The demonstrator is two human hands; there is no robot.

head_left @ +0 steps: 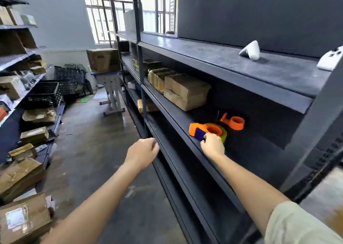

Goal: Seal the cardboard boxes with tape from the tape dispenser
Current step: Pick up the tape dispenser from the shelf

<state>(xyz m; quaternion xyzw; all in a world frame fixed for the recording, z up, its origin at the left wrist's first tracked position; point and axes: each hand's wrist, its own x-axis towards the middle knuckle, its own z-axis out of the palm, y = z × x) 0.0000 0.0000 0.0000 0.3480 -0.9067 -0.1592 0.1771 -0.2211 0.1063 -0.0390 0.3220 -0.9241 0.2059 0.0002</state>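
Dark steel shelf (246,143) holds cardboard boxes (185,91) farther along and the orange tape dispenser (206,130), lying lengthwise along it, just ahead of the right hand (212,144), whose grip curls onto its near side. Left hand (142,151) hangs farther off, loosely curled, empty.

Bare shelf (201,116) separates cardboard boxes (185,92) from tape dispenser (204,128).

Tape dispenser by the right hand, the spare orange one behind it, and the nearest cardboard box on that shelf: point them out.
tape dispenser (213,129), head view, on its orange hub.
spare dispenser (235,122), head view, on its orange hub.
cardboard box (185,84), head view, on its top face.
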